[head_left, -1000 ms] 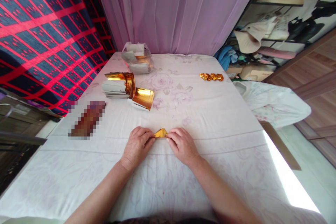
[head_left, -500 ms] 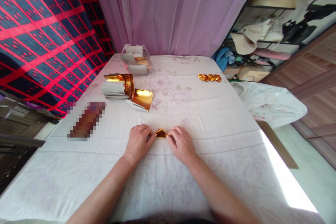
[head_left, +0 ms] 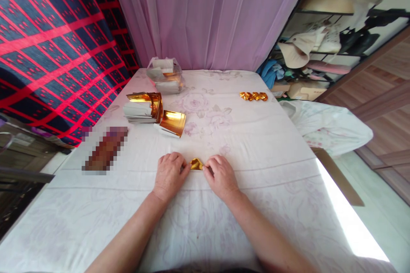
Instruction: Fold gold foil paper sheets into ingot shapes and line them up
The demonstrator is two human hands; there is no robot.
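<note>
Between the two hands, on the near middle of the table, sits a small folded gold paper.

Left hand pinches the left end of the gold paper and right hand pinches the right end — the fingers of both are curled and closed on it, knuckles up, and the piece rests low on the white flowered cloth. Farther back on the left lies a stack of gold-faced sheets, with one curled gold sheet just beside it. Behind them, near the curtain, stands a clear bag of sheets. On the far right of the cloth — well apart from the hands — is a row of finished gold pieces. A blurred brown patch lies at the left.
</note>
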